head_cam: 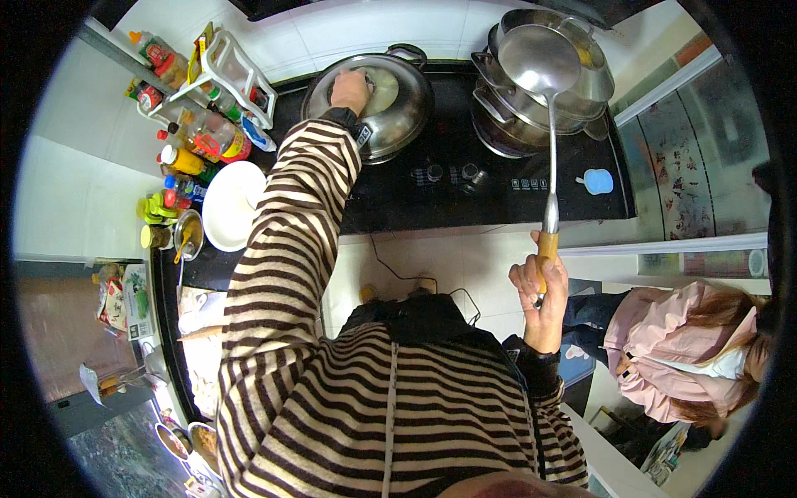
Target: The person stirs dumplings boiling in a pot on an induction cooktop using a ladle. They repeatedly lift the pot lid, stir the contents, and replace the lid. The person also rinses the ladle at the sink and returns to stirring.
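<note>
My left hand [352,92] grips the knob of a domed metal lid with a glass centre [398,127], which sits over a pan on the left of the black stove [398,202]. What is under the lid is hidden. My right hand [540,286] is closed around the wooden handle of a metal wok ladle [540,59], held upward over the stove's right side. Behind the ladle's bowl, stacked metal pots [507,134] stand at the back right, their upper part partly hidden by it. Beside my left sleeve lies a white plate [227,208].
Seasoning bottles [215,140] and a white rack [240,46] crowd the left counter, near a small metal bowl [190,233] with an orange spoon. A light-blue item [599,182] lies at the stove's right. A person in a pink jacket [672,355] is at the right. A cable [386,264] crosses the floor.
</note>
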`<state>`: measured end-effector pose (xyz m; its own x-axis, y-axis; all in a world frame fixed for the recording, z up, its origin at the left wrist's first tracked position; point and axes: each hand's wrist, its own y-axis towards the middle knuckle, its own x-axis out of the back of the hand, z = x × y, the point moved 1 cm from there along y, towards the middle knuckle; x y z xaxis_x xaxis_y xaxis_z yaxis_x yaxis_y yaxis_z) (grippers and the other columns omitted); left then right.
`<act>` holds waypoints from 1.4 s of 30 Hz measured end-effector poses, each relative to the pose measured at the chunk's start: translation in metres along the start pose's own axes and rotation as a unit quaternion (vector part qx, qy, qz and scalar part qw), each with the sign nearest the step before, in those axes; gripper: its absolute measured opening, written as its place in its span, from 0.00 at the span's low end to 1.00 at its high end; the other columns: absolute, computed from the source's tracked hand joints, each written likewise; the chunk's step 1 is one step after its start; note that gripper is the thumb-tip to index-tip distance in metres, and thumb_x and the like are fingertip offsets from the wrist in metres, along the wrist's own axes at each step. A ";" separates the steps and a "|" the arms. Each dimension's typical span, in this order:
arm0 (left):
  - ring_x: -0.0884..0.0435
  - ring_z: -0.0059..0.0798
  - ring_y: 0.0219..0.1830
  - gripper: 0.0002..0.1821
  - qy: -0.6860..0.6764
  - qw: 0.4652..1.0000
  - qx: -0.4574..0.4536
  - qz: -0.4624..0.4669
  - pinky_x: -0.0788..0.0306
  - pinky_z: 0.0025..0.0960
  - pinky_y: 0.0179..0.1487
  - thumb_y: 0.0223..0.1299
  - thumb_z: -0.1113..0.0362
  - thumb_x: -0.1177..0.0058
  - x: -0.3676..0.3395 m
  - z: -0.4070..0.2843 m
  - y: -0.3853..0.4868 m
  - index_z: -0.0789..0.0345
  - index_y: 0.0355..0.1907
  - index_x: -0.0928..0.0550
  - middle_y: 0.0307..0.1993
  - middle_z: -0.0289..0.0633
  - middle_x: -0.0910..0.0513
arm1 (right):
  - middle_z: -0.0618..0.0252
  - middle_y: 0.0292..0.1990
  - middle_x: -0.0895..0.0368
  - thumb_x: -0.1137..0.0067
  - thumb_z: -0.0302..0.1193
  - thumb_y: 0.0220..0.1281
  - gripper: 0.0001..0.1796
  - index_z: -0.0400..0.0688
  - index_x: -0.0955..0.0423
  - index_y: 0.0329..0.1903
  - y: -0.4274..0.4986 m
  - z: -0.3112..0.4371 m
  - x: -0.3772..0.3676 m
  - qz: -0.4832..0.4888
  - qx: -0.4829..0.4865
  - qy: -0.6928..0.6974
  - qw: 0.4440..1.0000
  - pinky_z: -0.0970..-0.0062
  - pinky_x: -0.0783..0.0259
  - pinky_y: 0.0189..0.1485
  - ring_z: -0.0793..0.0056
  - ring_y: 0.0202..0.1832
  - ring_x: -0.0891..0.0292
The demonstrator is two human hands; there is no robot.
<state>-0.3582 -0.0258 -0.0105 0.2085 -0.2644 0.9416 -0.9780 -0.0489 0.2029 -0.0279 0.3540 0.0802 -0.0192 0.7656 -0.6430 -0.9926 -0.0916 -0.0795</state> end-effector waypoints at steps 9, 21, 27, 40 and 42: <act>0.23 0.56 0.50 0.18 -0.007 0.999 -0.010 -0.046 0.26 0.47 0.53 0.55 0.60 0.43 -0.007 0.001 -0.004 0.62 0.50 0.20 0.50 0.60 0.26 | 0.75 0.14 0.38 0.43 0.40 0.65 0.29 0.33 0.34 0.60 0.004 -0.001 -0.002 -0.005 -0.037 -0.006 0.999 0.81 0.44 0.26 0.88 0.12 0.48; 0.21 0.47 0.46 0.20 -0.279 0.941 0.069 -0.181 0.28 0.41 0.51 0.60 0.62 0.41 0.062 -0.036 -0.181 0.72 0.51 0.23 0.44 0.55 0.21 | 0.76 0.14 0.43 0.44 0.40 0.65 0.29 0.36 0.34 0.63 0.050 -0.032 -0.034 0.183 -0.221 0.008 0.958 0.79 0.43 0.29 0.87 0.14 0.50; 0.20 0.35 0.47 0.18 -0.465 0.864 0.125 -0.150 0.27 0.33 0.50 0.72 0.58 0.56 0.098 -0.063 -0.374 0.71 0.45 0.19 0.41 0.47 0.17 | 0.76 0.16 0.41 0.48 0.41 0.68 0.27 0.35 0.35 0.62 0.051 -0.113 -0.097 0.340 -0.367 -0.010 0.866 0.77 0.42 0.31 0.87 0.15 0.47; 0.20 0.14 0.22 0.16 -0.713 0.503 0.314 -0.374 0.26 0.16 0.21 0.71 0.53 0.54 0.169 -0.065 -0.618 0.65 0.47 0.25 0.27 0.32 0.20 | 0.77 0.17 0.38 0.60 0.40 0.75 0.12 0.46 0.33 0.46 -0.153 -0.232 -0.219 0.519 -0.617 -0.083 0.585 0.83 0.40 0.26 0.89 0.13 0.45; 0.22 0.15 0.20 0.14 -0.656 0.493 0.378 -0.428 0.28 0.16 0.20 0.70 0.56 0.53 0.166 -0.049 -0.630 0.65 0.43 0.25 0.27 0.33 0.20 | 0.72 0.19 0.35 0.60 0.42 0.75 0.16 0.42 0.33 0.49 -0.161 -0.257 -0.231 0.554 -0.621 -0.122 0.541 0.82 0.38 0.27 0.85 0.14 0.41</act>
<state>0.2931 0.0086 0.0310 0.8482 -0.2066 -0.4876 -0.3628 -0.8975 -0.2509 0.1676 0.0281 0.0461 -0.6847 -0.1501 -0.7132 0.4881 -0.8212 -0.2957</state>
